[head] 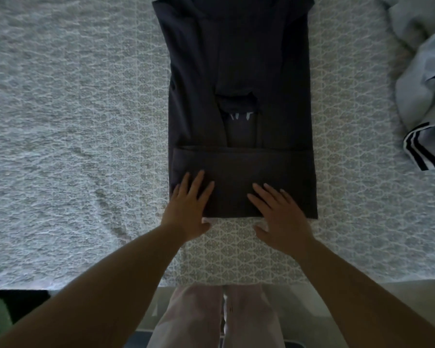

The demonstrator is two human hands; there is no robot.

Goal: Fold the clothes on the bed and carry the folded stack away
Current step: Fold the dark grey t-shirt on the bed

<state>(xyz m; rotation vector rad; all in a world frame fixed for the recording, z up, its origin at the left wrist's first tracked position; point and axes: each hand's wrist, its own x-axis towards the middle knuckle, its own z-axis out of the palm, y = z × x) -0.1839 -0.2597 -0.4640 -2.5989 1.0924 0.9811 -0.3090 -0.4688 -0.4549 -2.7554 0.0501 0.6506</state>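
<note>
A dark shirt (pixel 239 71) is lying lengthwise on the patterned bedspread (pixel 349 172), its sides folded inward and its near end turned up into a band. Its far end is running off the top edge, so the collar is hard to make out. A pale blue garment (pixel 423 96) with dark stripes is lying crumpled well to the right, partly cut off. The left hand (pixel 189 207) and right hand (pixel 279 212) are both resting flat on the folded band, fingers straight and spread, gripping nothing
</note>
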